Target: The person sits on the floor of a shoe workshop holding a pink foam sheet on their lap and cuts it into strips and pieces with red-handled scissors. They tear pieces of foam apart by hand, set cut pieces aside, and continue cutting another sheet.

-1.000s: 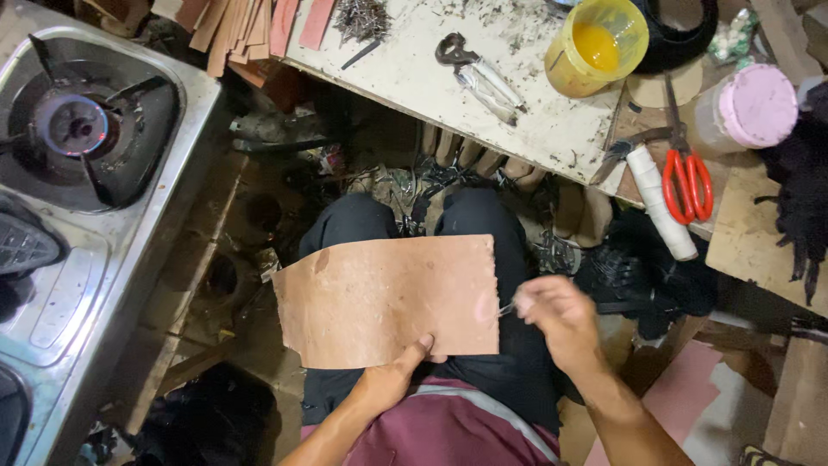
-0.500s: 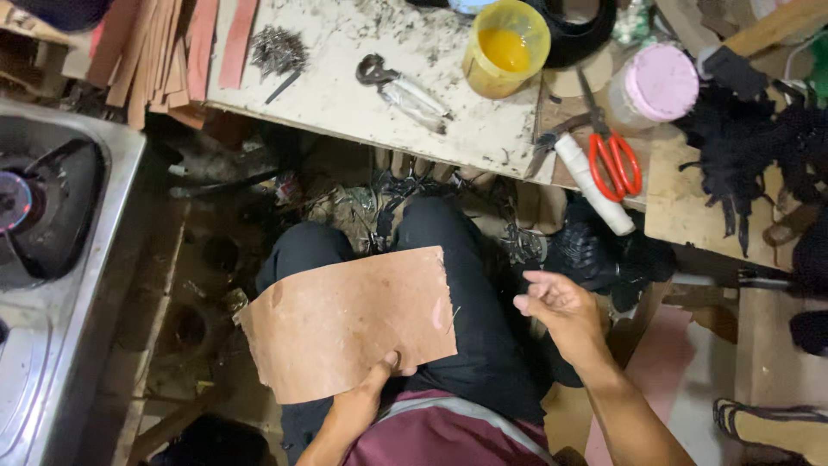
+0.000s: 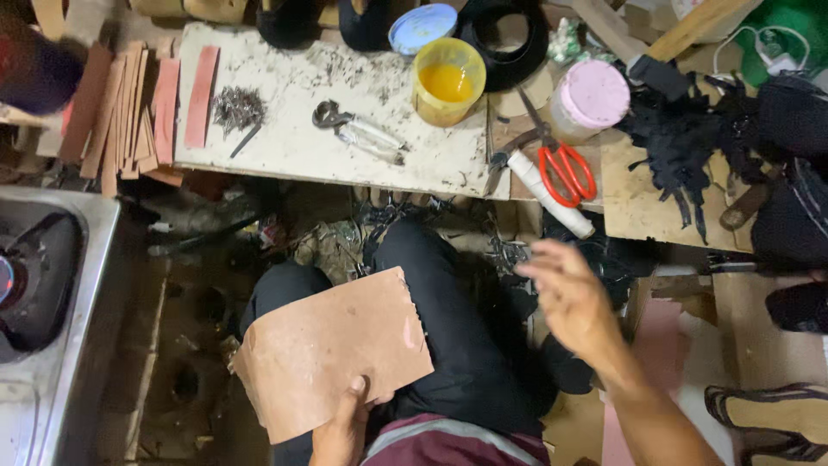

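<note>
Below the white workboard (image 3: 345,147), across the person's lap, lies a tan leather sheet (image 3: 332,349), pinched at its near edge by the left hand (image 3: 345,427), thumb on top. Right of the sheet the right hand (image 3: 565,293) hangs blurred in the air, fingers loosely apart, holding nothing. Beyond it, beside the board's right end, lie red scissors (image 3: 565,168); on the board stand a yellow cup (image 3: 448,82) and pincers (image 3: 358,129).
</note>
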